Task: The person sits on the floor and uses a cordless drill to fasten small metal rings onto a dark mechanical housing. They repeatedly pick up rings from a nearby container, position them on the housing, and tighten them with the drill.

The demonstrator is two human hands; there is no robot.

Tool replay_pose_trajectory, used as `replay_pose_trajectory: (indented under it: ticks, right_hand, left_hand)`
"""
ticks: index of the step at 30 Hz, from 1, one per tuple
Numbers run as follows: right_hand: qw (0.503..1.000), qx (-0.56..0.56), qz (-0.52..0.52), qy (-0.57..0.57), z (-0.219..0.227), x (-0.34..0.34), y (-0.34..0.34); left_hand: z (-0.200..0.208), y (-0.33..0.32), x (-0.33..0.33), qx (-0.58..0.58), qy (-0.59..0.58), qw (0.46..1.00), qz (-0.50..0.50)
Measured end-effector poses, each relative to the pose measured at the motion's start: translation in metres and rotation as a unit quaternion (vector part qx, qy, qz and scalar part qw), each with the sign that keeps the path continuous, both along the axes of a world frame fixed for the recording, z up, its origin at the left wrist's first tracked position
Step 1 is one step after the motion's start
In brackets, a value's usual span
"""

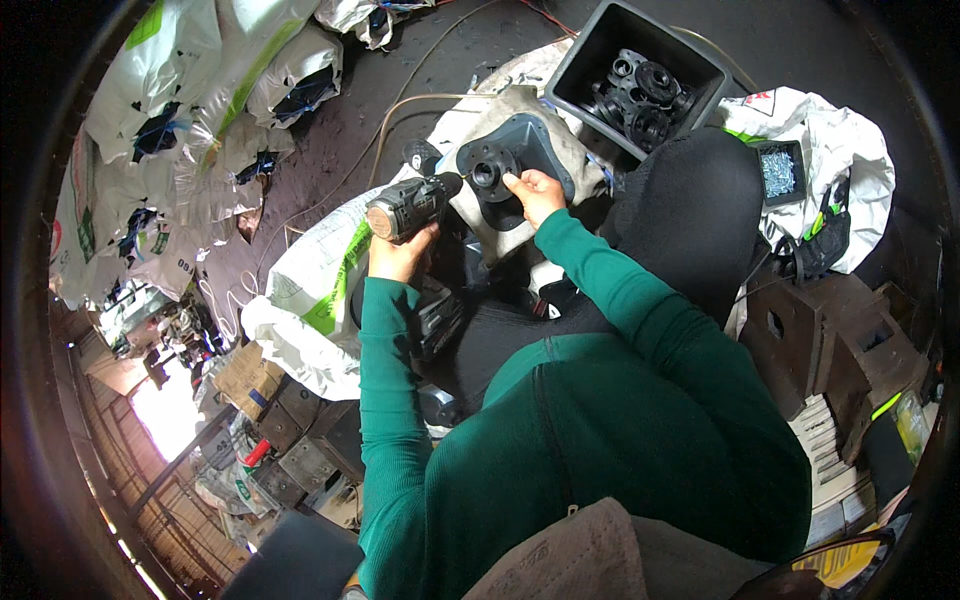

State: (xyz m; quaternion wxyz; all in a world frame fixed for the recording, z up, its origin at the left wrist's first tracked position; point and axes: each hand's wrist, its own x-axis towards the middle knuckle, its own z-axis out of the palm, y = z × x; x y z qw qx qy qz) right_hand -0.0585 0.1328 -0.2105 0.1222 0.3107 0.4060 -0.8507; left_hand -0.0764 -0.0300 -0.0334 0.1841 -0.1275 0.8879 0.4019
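Observation:
My left hand (398, 256) is wrapped round the grip of a cordless drill (405, 208), its front end pointing right toward a round black plastic part (487, 172). On that part's right side, my right hand (540, 195) pinches its edge with thumb and fingers. The black part sits at the mouth of a grey plastic housing (530, 140), which rests on a pale cloth-covered support (508, 243) between my knees. Whether the drill's tip touches the part is too small to tell.
Beyond my right knee stands a dark grey crate (640, 60) of black round parts. A small tray of screws (780, 172) lies on a white sack (860, 150) at the right. Filled white bags (200, 90) are heaped at the far left. A hose (385, 125) crosses the floor.

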Motion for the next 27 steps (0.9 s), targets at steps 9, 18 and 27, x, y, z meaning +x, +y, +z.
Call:
replay_pose_trajectory:
  ticks: [9,18,27]
  right_hand:
    - [0.983,0.165,0.079,-0.002,-0.016,0.006,0.005]
    - [0.917,0.322,0.236,-0.011,-0.015,0.007,0.023]
    - [0.914,0.304,0.269,-0.009,-0.033,0.005,0.021]
  left_hand:
    - [-0.009,-0.010,-0.021,-0.047,0.026,0.990,-0.127]
    - [-0.023,-0.006,-0.031,-0.097,-0.026,0.987,-0.123]
    - [-0.036,-0.008,-0.034,-0.074,-0.025,0.989,-0.128]
